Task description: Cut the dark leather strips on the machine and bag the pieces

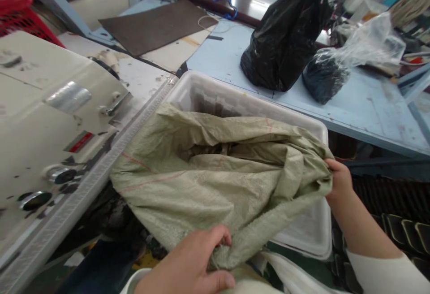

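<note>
A green woven sack (201, 186) with thin red lines lies crumpled over a white plastic bin (285, 117). Its mouth gapes in the middle, and the inside is dark. My left hand (195, 258) pinches the sack's near edge between thumb and fingers. At the far right end, my right hand (339, 179) is closed around bunched sack cloth; its fingertips are partly hidden behind the folds. The bin's back wall and right front corner show around the sack.
On the left is a cream sewing machine (40, 119) on a table edged with a ruler strip (90, 191). Behind the bin, a light blue table (221, 61) bears a black plastic bag (282, 38), a wrapped dark bundle (324, 76) and a brown sheet (157, 25). A red basket (20, 11) stands far left.
</note>
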Motion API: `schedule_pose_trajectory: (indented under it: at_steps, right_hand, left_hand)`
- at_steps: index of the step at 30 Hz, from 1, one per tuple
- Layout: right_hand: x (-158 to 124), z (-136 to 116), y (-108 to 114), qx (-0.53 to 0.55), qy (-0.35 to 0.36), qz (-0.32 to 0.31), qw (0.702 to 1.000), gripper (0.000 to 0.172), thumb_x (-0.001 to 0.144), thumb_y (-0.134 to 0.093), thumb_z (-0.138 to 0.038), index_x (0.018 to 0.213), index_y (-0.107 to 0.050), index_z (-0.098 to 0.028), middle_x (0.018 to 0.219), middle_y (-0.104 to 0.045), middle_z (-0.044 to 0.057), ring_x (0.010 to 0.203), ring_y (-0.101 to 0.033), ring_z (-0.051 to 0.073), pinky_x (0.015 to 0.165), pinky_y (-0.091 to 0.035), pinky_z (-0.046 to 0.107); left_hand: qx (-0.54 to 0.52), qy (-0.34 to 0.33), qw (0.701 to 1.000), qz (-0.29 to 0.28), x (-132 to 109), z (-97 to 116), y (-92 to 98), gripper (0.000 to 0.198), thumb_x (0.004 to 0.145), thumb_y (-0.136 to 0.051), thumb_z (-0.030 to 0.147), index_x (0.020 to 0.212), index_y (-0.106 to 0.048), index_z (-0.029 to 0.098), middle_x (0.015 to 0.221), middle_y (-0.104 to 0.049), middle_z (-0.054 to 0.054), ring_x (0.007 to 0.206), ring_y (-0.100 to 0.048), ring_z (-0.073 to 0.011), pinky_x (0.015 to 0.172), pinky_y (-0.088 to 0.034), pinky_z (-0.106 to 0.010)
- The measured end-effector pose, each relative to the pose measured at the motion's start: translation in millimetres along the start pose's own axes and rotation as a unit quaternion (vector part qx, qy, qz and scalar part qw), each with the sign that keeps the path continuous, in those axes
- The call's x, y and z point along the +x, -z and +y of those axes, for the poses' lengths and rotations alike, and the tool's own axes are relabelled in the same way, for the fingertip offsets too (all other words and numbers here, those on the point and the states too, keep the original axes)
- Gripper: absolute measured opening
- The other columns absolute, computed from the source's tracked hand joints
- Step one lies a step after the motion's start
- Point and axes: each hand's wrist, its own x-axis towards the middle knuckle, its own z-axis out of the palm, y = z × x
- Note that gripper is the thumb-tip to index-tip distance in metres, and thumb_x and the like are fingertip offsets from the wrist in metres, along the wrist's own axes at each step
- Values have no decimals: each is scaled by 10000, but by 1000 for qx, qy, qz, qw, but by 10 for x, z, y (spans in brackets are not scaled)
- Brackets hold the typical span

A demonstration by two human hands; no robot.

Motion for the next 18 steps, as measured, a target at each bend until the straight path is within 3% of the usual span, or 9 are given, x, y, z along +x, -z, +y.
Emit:
schedule_pose_trajectory:
  at_steps: [3,4,6,8,9,11,12,15,18]
  right_hand:
    - [-308,146,112,127,-186,-38,974,168,565,-538,-354,642,-625,-233,582,-667,100,797,-692,353,740,-545,515]
    - [-388,173,63,146,-207,-43,966,182,536,-564,-334,663,-635,-225,603,-679,90,794,-693,355,744,-545,521]
    - [-507,191,-64,165,-203,-37,965,227,496,-604,-289,705,-654,-216,661,-703,69,789,-694,350,762,-545,521]
    - [-606,177,-112,172,-186,-24,967,266,471,-616,-267,726,-668,-213,707,-715,67,795,-694,355,775,-542,530]
    - [-663,171,-79,174,-178,-14,968,274,464,-612,-273,724,-673,-215,717,-716,77,804,-691,368,773,-540,543]
    - [-807,179,95,164,-156,-4,974,303,452,-623,-292,742,-692,-233,759,-717,117,851,-680,411,756,-532,577]
    - [-888,196,216,154,-138,-1,978,337,450,-644,-305,778,-705,-251,806,-718,141,892,-669,430,750,-528,586]
    - [-1078,256,546,130,-92,3,987,510,484,-691,-407,983,-704,-305,977,-698,185,962,-650,432,729,-531,570]
    - [-1028,232,676,107,-83,-2,991,618,552,-659,-526,1124,-646,-292,1021,-696,177,873,-680,390,695,-537,537]
  left_hand:
    - [50,-3,999,-9,243,-16,348,292,895,-456,464,919,-630,230,894,-674,-30,814,-605,-185,728,-443,-288]
    - [100,2,995,21,402,-32,496,310,901,-442,444,862,-641,209,853,-671,-42,792,-605,-190,737,-447,-298]
    - [214,23,966,144,819,-77,794,302,856,-532,383,1030,-634,158,1054,-659,-124,961,-601,-249,883,-432,-361]
    - [310,34,912,268,1300,-134,1042,623,776,-651,344,1333,-468,133,1361,-501,-207,1250,-457,-328,1057,-299,-450]
    - [346,30,891,294,1535,-164,1132,829,715,-718,358,1425,-356,129,1470,-374,-231,1357,-325,-361,1108,-206,-490]
    - [384,27,879,282,1942,-218,1242,1114,610,-796,402,1501,-190,119,1565,-174,-235,1440,-107,-385,1132,-91,-542]
    - [386,30,888,249,2101,-237,1270,1137,601,-795,399,1510,-166,132,1570,-178,-219,1443,-99,-379,1126,-91,-562]
    - [365,62,914,163,2380,-228,1368,813,681,-709,325,1424,-401,206,1392,-525,-162,1310,-423,-324,1089,-248,-509]
    - [360,93,907,197,2398,-60,1707,392,802,-559,279,1167,-636,160,1127,-687,-165,1071,-611,-281,967,-394,-405]
